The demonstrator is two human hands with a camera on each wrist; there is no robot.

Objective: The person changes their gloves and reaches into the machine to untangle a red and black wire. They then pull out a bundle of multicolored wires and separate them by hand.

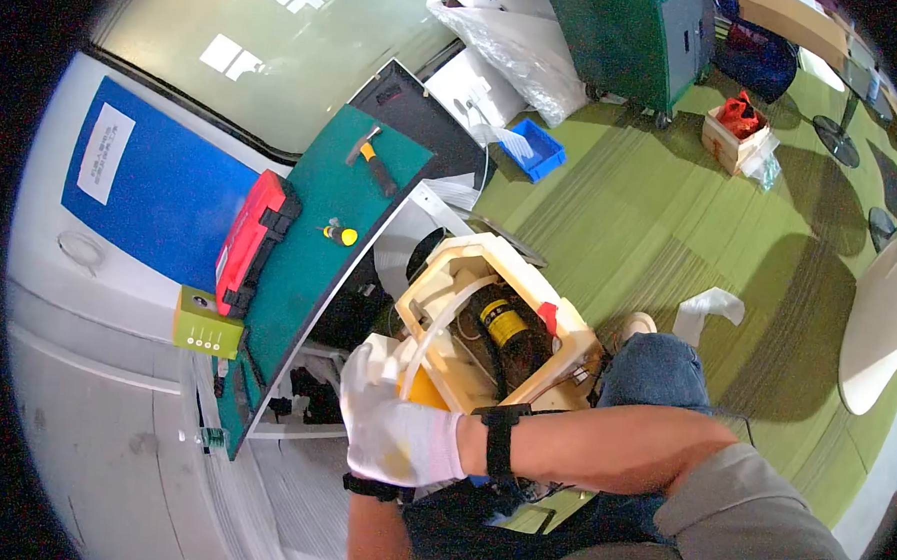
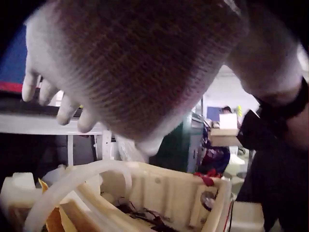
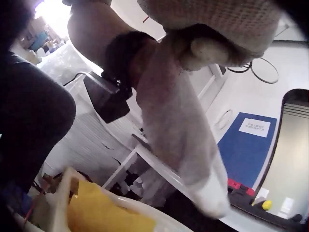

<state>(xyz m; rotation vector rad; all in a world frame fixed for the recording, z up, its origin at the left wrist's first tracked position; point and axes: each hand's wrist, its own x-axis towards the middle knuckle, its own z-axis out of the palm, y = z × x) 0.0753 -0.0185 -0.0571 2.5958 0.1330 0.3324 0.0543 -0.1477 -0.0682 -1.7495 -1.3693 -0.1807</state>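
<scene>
Both hands wear white knit gloves. My right hand crosses over my left wrist; in the right wrist view its curled fingers pinch the left glove near the cuff. My left hand points away from me, its fingers straight and holding nothing. The left wrist view shows its palm large and close, with fingertips hanging at the left. Below and beyond the hands stands a cream plastic housing, open on top. A pale curved hose arches over it, and a dark cylinder with a yellow label lies inside.
Left of the housing is a green-topped bench with a hammer, a yellow-black screwdriver and a red case. A blue bin and a wooden box stand on the floor. My knee is right of the housing.
</scene>
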